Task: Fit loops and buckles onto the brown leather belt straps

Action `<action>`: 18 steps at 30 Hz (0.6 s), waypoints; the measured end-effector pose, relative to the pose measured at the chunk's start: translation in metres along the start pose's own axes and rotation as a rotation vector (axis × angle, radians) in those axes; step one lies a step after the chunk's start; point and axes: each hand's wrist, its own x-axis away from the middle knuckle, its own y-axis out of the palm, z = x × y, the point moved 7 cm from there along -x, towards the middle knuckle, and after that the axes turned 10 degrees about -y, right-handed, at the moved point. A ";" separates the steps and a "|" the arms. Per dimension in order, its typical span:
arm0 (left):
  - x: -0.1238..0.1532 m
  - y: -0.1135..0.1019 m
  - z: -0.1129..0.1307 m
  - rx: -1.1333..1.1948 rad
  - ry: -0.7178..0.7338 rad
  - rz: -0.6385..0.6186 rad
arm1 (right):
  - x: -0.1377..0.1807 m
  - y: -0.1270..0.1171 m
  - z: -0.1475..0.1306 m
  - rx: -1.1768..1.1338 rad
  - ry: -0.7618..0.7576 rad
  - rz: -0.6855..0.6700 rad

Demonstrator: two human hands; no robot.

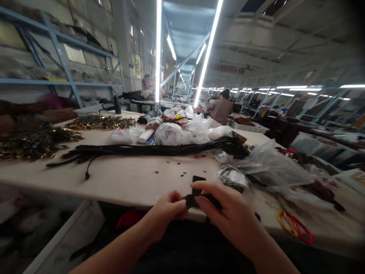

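A: Head view, first item?
B: Black piece (pixel 197 179), small, flat, matte, squared end. It sits above the worktop's (pixel 128 179) near edge.
A: Grip?
B: Left hand (pixel 168 210) and right hand (pixel 228 213), each grip pinching it at the fingertips.
A: Beyond?
B: Black straps (pixel 159 149), bundled.

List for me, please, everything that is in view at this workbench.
table: one, pale, foreground
long straps: one bundle, black, across table middle
metal fittings: two piles, brassy, table left
plastic bags: several, clear and white, table centre and right
scissors: one, red and orange handles, table right
shelving: one, blue, left wall
people: two, far background
strap piece: one, black, pinched between both hands
left hand: one, fingers on strap piece
right hand: one, fingers on strap piece
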 end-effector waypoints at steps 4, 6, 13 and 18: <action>0.008 -0.004 0.005 0.008 0.019 0.035 | 0.009 0.028 0.035 0.462 0.135 -0.252; 0.008 -0.004 0.005 -0.030 0.039 0.063 | 0.012 0.036 0.041 0.521 0.144 -0.261; 0.003 -0.005 0.003 -0.056 0.059 0.062 | 0.007 0.047 0.049 0.429 0.192 -0.182; -0.010 -0.016 -0.012 0.051 0.090 0.063 | 0.012 0.069 0.063 0.336 0.101 -0.218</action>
